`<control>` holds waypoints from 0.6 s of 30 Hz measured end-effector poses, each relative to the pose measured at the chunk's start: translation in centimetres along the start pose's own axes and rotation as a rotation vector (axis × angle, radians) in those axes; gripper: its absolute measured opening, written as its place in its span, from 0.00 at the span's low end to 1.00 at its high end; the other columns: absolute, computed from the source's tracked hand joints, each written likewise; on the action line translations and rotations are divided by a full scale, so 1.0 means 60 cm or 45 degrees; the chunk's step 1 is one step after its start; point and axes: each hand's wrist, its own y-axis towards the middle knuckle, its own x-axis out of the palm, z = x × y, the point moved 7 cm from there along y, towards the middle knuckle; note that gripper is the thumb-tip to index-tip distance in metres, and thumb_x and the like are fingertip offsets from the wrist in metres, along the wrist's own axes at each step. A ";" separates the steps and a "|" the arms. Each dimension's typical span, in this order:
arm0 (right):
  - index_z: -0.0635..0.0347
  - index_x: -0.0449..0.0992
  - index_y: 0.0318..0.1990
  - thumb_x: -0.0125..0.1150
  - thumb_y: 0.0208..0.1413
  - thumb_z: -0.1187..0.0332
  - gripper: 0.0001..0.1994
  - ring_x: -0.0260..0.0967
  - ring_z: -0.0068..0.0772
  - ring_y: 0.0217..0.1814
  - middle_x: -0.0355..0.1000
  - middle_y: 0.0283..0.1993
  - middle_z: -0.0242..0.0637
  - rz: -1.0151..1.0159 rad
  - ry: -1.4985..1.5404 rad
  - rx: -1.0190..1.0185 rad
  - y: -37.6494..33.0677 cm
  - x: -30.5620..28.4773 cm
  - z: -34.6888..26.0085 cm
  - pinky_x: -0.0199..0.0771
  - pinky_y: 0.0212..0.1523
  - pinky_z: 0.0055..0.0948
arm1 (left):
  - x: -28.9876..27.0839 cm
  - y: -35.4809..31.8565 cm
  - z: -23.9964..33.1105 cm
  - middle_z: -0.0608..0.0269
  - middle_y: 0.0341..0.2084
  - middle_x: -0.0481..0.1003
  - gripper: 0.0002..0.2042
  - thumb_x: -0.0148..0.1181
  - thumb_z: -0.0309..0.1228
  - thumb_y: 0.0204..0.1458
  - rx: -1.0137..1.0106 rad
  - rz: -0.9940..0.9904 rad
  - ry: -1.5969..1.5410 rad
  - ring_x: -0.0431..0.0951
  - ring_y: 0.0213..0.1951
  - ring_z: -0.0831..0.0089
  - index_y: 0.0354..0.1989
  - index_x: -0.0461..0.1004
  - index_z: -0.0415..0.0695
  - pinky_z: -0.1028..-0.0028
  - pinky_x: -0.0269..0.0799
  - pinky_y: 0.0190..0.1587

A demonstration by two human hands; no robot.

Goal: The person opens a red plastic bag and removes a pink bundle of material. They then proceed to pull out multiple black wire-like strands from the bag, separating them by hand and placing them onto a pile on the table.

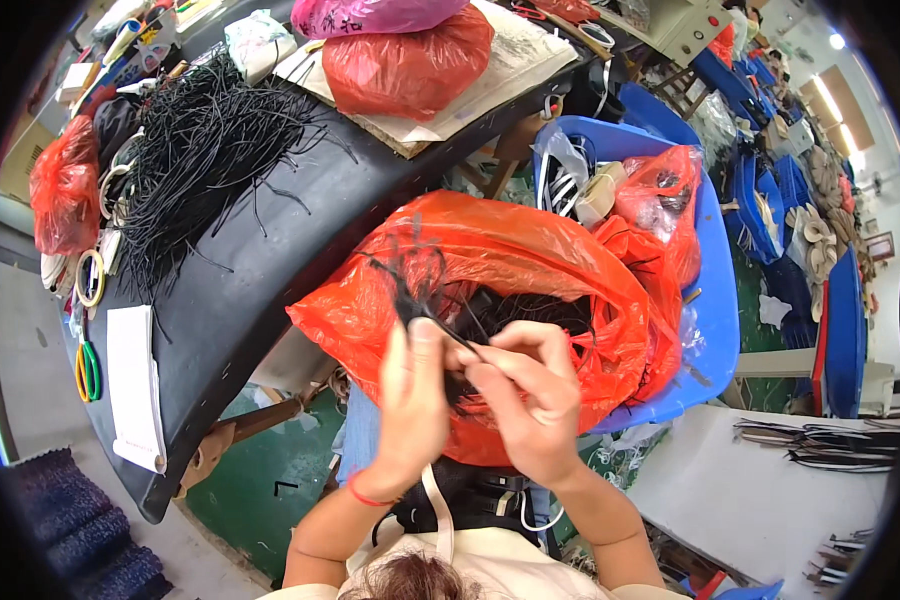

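Both hands are raised over an open red plastic bag (530, 240) that holds a tangle of black cords (555, 312). My left hand (415, 395) is closed around a small bunch of thin black cords (406, 302), whose loose ends stick up blurred beyond the fingers. Close beside it, my right hand (530, 395) pinches a black cord between thumb and forefinger. That cord runs from the bunch across to the right fingertips. Exactly where the fingers meet, the cord's end is too small to make out.
A large heap of black cords (205, 150) lies on the black-covered table (300, 215) to the left. A stuffed red bag (410, 65) sits on a board at the back. The blue bin (705, 330) stands at the right, beside a white table (760, 475). A white notepad (133, 385) lies near the table's edge.
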 end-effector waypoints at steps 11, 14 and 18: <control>0.61 0.74 0.46 0.57 0.51 0.75 0.13 0.68 0.32 0.40 0.65 0.41 0.40 -0.408 -0.288 0.237 0.031 -0.058 0.191 0.70 0.40 0.29 | -0.118 0.025 0.072 0.79 0.13 0.49 0.19 0.40 0.48 0.62 -0.221 0.230 -0.401 0.43 0.12 0.89 0.23 0.59 0.50 0.82 0.37 0.12; 0.59 0.74 0.46 0.54 0.48 0.77 0.15 0.62 0.43 0.40 0.64 0.39 0.40 -0.408 -0.986 -0.257 0.039 -0.042 0.215 0.66 0.43 0.36 | -0.125 0.024 0.091 0.78 0.13 0.50 0.18 0.40 0.47 0.62 -0.151 0.193 -0.387 0.43 0.13 0.89 0.24 0.59 0.49 0.83 0.37 0.13; 0.55 0.76 0.39 0.56 0.48 0.74 0.10 0.63 0.39 0.39 0.65 0.38 0.39 -0.361 -1.241 -0.470 0.057 -0.042 0.246 0.65 0.42 0.34 | -0.090 0.017 0.079 0.79 0.14 0.48 0.15 0.40 0.43 0.63 -0.103 -0.008 -0.235 0.42 0.12 0.90 0.26 0.60 0.49 0.83 0.37 0.13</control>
